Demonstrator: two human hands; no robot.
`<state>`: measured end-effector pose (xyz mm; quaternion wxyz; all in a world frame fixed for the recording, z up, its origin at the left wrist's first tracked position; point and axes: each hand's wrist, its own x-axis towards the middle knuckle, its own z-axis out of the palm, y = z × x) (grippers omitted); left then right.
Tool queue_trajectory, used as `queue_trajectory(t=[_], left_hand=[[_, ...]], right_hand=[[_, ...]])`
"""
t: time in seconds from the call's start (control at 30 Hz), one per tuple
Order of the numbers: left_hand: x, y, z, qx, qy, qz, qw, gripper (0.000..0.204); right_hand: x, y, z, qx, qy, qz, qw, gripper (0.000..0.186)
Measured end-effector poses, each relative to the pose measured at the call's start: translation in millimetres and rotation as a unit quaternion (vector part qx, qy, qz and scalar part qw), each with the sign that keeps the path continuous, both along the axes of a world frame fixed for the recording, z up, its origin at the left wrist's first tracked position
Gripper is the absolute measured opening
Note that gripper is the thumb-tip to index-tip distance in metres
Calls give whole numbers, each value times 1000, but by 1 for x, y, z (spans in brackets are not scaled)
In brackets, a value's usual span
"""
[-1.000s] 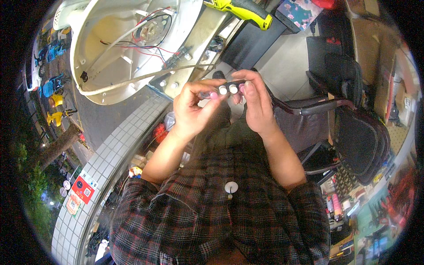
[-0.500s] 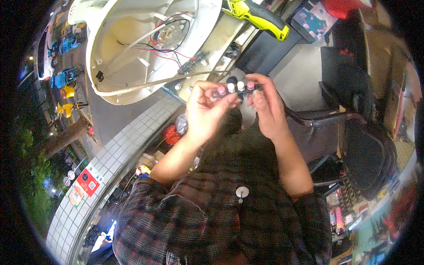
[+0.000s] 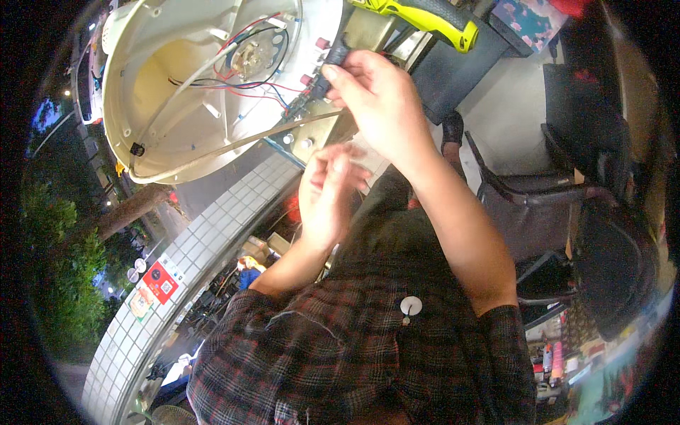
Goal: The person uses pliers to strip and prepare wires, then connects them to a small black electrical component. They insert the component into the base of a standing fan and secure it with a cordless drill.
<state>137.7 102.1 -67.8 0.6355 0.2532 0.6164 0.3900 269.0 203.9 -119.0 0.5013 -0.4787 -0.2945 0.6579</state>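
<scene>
My right hand (image 3: 386,103) reaches forward, thumb and fingers closed on a dark push-button switch strip (image 3: 338,53) with pinkish and pale caps. The strip is tilted beside the right edge of a large off-white plastic housing (image 3: 152,42). Inside that housing, red, black and blue wires (image 3: 273,86) run toward small parts by the strip. Whether they join it cannot be made out. Nearer to me, my left hand (image 3: 326,195) holds nothing, its slightly blurred fingers curled and apart. A long thin beige rod or cable (image 3: 237,138) crosses the housing's near edge.
A lime-green tool with a dark grip (image 3: 453,32) lies beyond my right hand. On the left, a white-tiled ledge (image 3: 212,227) curves past. A dark armchair (image 3: 524,219) stands to the right, and a dark box (image 3: 457,71) is at the far right of the bench.
My left hand has let go of the switch strip and dropped back a little. My right hand has carried the strip forward and left to the housing, turning it on end. The view has shifted.
</scene>
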Motion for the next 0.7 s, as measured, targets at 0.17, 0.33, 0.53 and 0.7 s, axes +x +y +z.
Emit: queue_trajectory(t=[0.17, 0.33, 0.53, 0.7], left_hand=[[-33, -31, -10, 30, 105, -84, 991, 29], [-45, -37, -16, 17, 145, -106, 984, 28], [-50, -41, -24, 20, 107, -118, 987, 22], [-56, -44, -29, 0, 106, -127, 986, 23]], right_hand=[[-25, 25, -11, 30, -55, -37, 997, 30], [-34, 36, 2, 31, -55, -32, 998, 30], [-41, 42, 0, 43, -32, -47, 997, 29], [-45, 43, -2, 43, -38, -50, 997, 30]])
